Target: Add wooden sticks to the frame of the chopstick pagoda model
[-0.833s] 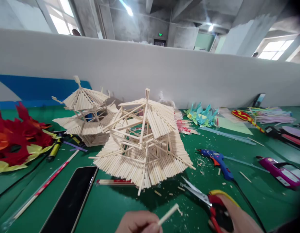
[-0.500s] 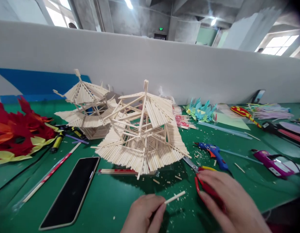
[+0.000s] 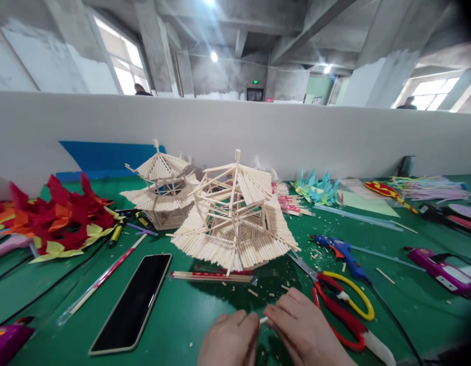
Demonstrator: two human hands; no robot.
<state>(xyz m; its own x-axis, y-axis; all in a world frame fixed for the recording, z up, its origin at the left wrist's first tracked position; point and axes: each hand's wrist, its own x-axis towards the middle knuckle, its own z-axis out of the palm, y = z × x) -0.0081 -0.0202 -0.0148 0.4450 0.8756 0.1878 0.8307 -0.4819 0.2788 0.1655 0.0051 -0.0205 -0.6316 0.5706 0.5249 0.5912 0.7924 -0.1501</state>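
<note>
- Red paper flowers (image 3: 71,218) lie at the far left, with no writing on them that I can make out.
- A phone (image 3: 132,305) rests on the green table, its screen dark and without text.
- The rear stick pavilion (image 3: 162,201) has two tiers covered with sticks and a finial on top; it looks nearly complete from this side.
- A stick pack (image 3: 212,277) lies just before the larger model; its red wrapper carries pale marks too small to read.
- The left hand (image 3: 229,339) is curled, its fingers together, and appears to pinch one end of a short stick (image 3: 263,319).
- The front stick pavilion (image 3: 235,223) stands upright beyond the hands. Its lower skirt looks largely covered, while the upper roof has sticks on its right but bare ribs on its left, so I judge it partly done.
- Far behind, a green lit sign (image 3: 255,81) is illegible.
- The right hand (image 3: 304,328) has bent fingers at the stick's other end; whether it grips is hidden.
- A blue glue gun (image 3: 342,250) and open scissors (image 3: 345,310) lie unheld, with no brand legible on either.
</note>
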